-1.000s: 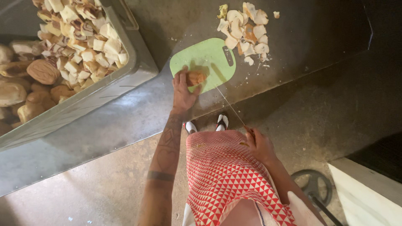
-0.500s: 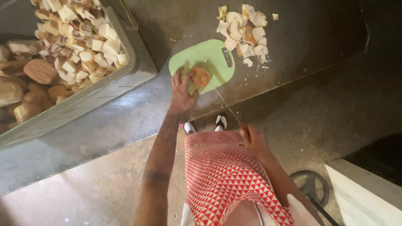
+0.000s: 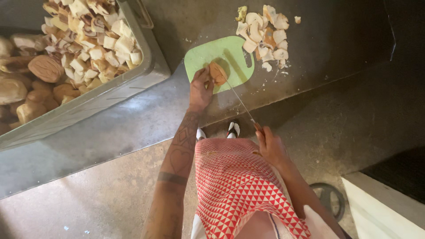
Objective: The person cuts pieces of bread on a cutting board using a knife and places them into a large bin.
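A brown bread roll (image 3: 217,72) sits on a light green cutting board (image 3: 208,55) on the grey metal counter. My left hand (image 3: 200,89) presses on the roll's left side and holds it in place. My right hand (image 3: 271,146) grips the handle of a long thin knife (image 3: 239,101). The blade runs up and left from that hand and its far end rests on the roll. A heap of cut pale bread pieces (image 3: 264,32) lies on the counter just right of the board.
A large metal tray (image 3: 148,59) at the left holds several cut bread cubes and whole rolls (image 3: 44,67). The counter edge runs diagonally below the board. Below are my red-and-white patterned garment, white shoes and a concrete floor. A white box edge (image 3: 380,208) is at bottom right.
The view has shifted slightly. My left hand stays on the roll, while my right hand and the knife have slid a little along the cut.
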